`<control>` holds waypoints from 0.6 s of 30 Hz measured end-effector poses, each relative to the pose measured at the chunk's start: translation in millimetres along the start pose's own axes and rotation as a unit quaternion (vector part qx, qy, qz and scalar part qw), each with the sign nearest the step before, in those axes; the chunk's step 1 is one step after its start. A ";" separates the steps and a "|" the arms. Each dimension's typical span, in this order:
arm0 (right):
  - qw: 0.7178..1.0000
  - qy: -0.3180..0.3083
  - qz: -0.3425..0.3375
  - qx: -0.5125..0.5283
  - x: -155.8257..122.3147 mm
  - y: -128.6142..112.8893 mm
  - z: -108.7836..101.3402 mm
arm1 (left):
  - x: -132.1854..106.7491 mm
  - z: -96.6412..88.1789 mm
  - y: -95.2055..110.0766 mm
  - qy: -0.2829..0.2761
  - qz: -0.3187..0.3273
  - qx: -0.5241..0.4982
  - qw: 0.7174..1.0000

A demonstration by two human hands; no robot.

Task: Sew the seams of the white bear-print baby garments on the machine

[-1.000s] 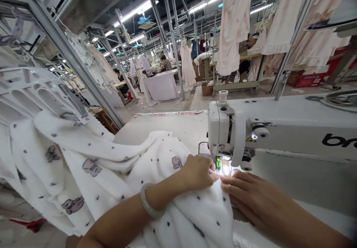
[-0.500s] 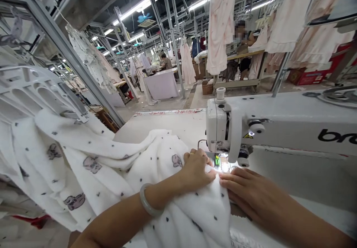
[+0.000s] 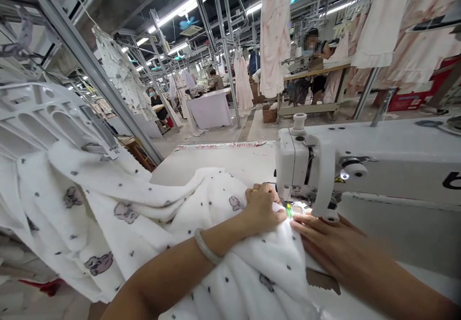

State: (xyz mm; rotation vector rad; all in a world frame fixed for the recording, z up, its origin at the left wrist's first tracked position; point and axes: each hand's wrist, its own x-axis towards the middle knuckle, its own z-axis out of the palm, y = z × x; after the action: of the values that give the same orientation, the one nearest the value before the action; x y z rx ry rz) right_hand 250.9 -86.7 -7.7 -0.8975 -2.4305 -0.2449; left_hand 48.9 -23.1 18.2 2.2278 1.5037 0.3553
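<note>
White plush fabric (image 3: 212, 200) with small dark marks and pinkish animal prints spreads over the machine table and hangs off to the left. My left hand (image 3: 264, 207), ring on a finger and a pale bangle at the wrist, pinches the fabric's edge close to the needle area of a white sewing machine (image 3: 293, 166). Just right of it, my right hand (image 3: 324, 236) lies with fingers stretched out, fingertips touching the fabric edge; its thumb is hidden. A small bright green part (image 3: 289, 209) shows between the hands under the machine's light. The needle itself cannot be made out.
A white slotted plastic rack (image 3: 54, 113) stands at left, fabric draped against it. Metal posts (image 3: 97, 80) rise beyond the white table (image 3: 216, 159). Pink garments (image 3: 273, 36) hang ahead. A co-worker (image 3: 317, 55) sits at another bench; others are farther back.
The view has turned slightly left, so the machine appears farther right. Both hands have moved a little forward with the fabric edge, closer to the green part.
</note>
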 end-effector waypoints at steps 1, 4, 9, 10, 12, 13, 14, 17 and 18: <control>1.000 -0.003 0.005 0.005 -1.2 0.4 0.6 | 0.4 -0.5 0.3 -0.001 -0.001 0.001 1.000; 0.999 -0.012 0.020 0.024 -3.8 0.6 1.0 | 0.1 -0.8 -0.2 -0.006 0.002 0.003 1.000; 0.998 -0.033 0.033 0.037 -6.7 0.4 0.7 | 0.0 3.9 -2.5 0.006 0.006 0.007 1.000; 0.998 -0.038 0.034 0.037 -7.5 1.0 0.8 | 0.8 4.2 -2.5 0.009 0.004 0.007 1.000; 0.998 -0.041 0.031 0.036 -8.1 2.7 -0.7 | 2.5 1.6 -1.6 0.010 0.001 0.009 1.000; 0.998 -0.038 0.026 0.033 -7.7 3.6 -2.7 | 2.7 -1.7 -0.7 -0.001 0.003 0.012 1.000; 0.999 -0.031 0.018 0.030 -6.5 4.4 -5.8 | 1.7 -6.6 0.4 -0.019 0.006 0.016 1.000; 0.999 -0.026 -0.020 0.042 -0.8 2.7 -20.6 | -12.5 -27.5 5.5 -0.067 0.038 0.046 0.996; 0.997 -0.038 -0.042 0.057 0.8 -0.1 -26.0 | -21.7 -34.8 7.4 -0.066 0.065 0.057 0.994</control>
State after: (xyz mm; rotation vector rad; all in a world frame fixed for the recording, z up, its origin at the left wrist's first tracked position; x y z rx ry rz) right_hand 261.2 -95.2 14.6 -0.7685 -2.5272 -0.1020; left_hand 31.5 -38.4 52.8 2.3932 1.3455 0.1605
